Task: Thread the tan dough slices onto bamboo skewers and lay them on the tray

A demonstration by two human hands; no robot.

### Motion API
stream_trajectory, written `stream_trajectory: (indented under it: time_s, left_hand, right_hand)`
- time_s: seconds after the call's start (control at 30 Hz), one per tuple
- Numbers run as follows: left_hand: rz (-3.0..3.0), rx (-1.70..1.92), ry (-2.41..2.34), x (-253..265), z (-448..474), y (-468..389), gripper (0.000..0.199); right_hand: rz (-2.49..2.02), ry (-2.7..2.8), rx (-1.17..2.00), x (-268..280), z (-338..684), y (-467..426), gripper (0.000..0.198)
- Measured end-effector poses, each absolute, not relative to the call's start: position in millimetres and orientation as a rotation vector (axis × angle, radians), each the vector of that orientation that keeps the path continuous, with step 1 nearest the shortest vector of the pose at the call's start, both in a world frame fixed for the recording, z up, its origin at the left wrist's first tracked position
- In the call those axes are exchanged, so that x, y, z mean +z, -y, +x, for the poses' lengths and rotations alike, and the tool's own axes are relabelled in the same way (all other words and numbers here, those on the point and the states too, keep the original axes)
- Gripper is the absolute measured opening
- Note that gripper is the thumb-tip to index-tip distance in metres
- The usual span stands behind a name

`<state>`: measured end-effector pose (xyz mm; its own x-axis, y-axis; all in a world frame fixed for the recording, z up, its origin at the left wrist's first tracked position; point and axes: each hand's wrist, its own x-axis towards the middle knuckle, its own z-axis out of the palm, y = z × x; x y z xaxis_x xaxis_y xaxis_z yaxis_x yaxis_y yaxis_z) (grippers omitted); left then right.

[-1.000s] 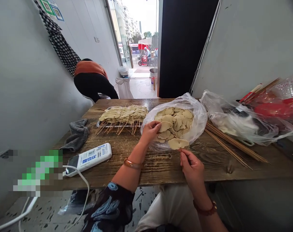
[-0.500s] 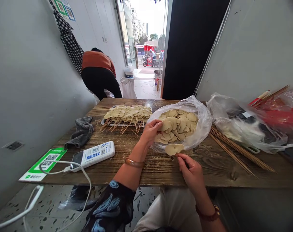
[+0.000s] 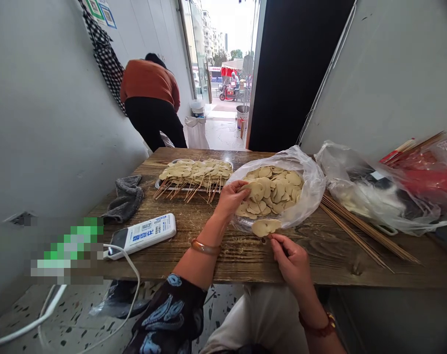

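My left hand (image 3: 230, 200) pinches a thin pale potato slice (image 3: 254, 190) at the near left side of an open plastic bag (image 3: 312, 183). Loose slices (image 3: 282, 189) fill the bag. Lower and to the right, my right hand (image 3: 292, 259) grips a bamboo skewer (image 3: 270, 236) near its upper end, with potato slices (image 3: 264, 227) threaded on the tip. Most of the skewer is hidden by my fingers. Left of the bag, a metal tray (image 3: 158, 184) bears a heap of finished skewers (image 3: 195, 172), their sticks pointing toward me.
Bare bamboo skewers (image 3: 367, 228) lie right of the bag, beside a crumpled clear bag (image 3: 378, 191). On the left are a grey cloth (image 3: 125, 199) and a white power bank (image 3: 145, 235) with a cable (image 3: 133, 268). Beyond the wooden table (image 3: 223, 255), a person (image 3: 151, 98) bends over.
Both my hands stay nearly still, with the left hand's slice tilted slightly. The person beyond the table has risen a little. The view has shifted slightly.
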<state>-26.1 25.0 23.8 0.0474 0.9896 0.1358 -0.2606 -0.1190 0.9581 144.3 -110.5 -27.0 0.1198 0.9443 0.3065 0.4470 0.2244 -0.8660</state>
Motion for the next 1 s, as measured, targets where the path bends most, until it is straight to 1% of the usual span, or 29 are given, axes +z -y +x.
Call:
stream_trajectory:
  time_s: [0.13, 0.27, 0.5, 0.83, 1.0]
  left_hand:
    - [1.184, 1.361, -0.919, 24.6, -26.3, -24.0, 0.031]
    - [1.253, 1.376, -0.951, 25.0, -26.1, -23.1, 0.025]
    - [1.383, 1.373, -1.118, 26.1, -24.1, -20.4, 0.018]
    - [1.506, 1.297, -1.075, 27.8, -20.5, -16.4, 0.019]
    - [1.377, 1.288, -1.009, 25.1, -19.6, -16.8, 0.023]
  right_hand:
    - [-1.395, 1.504, 0.618, -29.1, 143.8, 109.6, 0.033]
    - [-1.401, 1.502, 0.606, -30.1, 142.6, 107.8, 0.033]
    - [-1.398, 1.51, 0.614, -31.2, 142.4, 107.3, 0.032]
    - [-1.432, 1.499, 0.587, -27.1, 140.7, 107.4, 0.031]
    - [-1.419, 1.475, 0.55, -28.9, 141.4, 108.2, 0.03]
